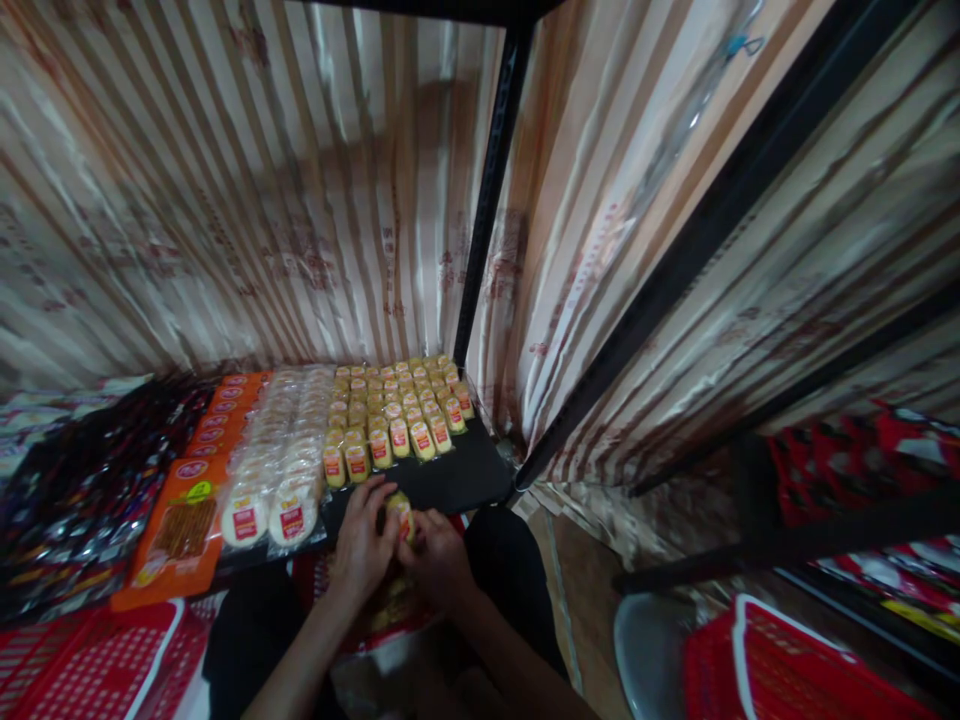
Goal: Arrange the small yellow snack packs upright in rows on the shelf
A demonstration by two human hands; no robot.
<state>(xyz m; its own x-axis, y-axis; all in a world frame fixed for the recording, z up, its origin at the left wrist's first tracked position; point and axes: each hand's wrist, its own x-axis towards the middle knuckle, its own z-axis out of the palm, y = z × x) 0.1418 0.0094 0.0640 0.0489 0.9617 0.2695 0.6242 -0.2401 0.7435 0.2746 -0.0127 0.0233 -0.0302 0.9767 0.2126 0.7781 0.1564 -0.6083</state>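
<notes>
Between my two hands is a small yellow snack cake [402, 514] in clear wrapping with a red and white label. My left hand [364, 535] grips its left side with bent fingers. At its right edge, my right hand [441, 560] pinches the wrapper. Just beyond my hands, similar yellow packaged cakes [398, 437] stand in rows on a black shelf [457, 470]. Below my hands, partly hidden by my arms, more yellow packs [397, 605] lie in a red container between my knees.
Left of the cakes are round white wrapped crackers [292, 520], orange snack bags [184, 510] and dark shiny packets [90, 490]. Red baskets stand at lower left [97, 660] and lower right [795, 665], beside a grey stool [649, 650]. A black post [491, 190] rises behind the shelf.
</notes>
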